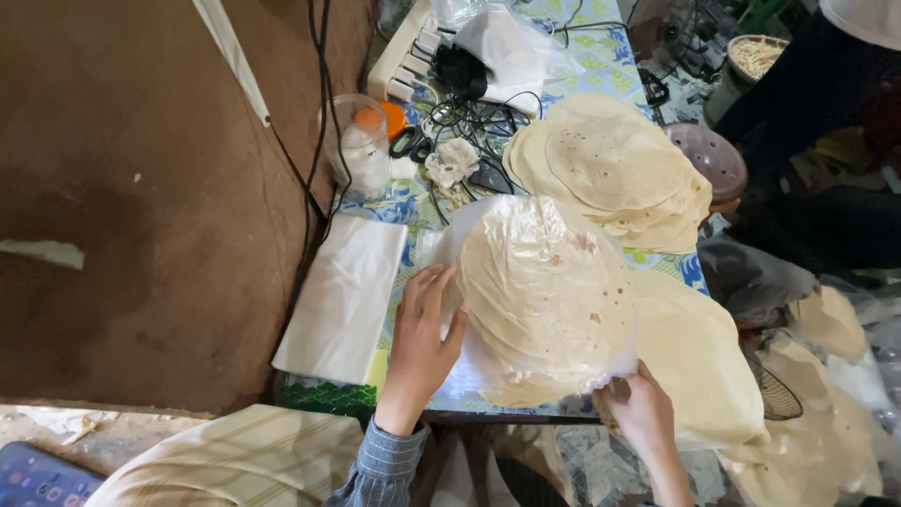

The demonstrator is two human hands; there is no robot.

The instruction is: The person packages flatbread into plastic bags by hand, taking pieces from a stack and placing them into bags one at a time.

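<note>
This looks like a small home flatbread workshop rather than a fitted kitchen. Just beyond the fingers of the left hand (419, 338) lies a bagged stack of flatbreads (544, 300); farther out from the fingertips, a loose pile of flatbreads (615, 169) spreads over a table with a patterned cloth (601, 52). To the left of those fingers sits a stack of clear bags (343, 296) against a bare earthen-brown wall (141, 188). Well past the fingers, a power strip (408, 52) and tangled cables (465, 113) crowd the table's far end. More flatbreads (826, 324) lie low beyond the right hand (638, 408), possibly on the floor.
</note>
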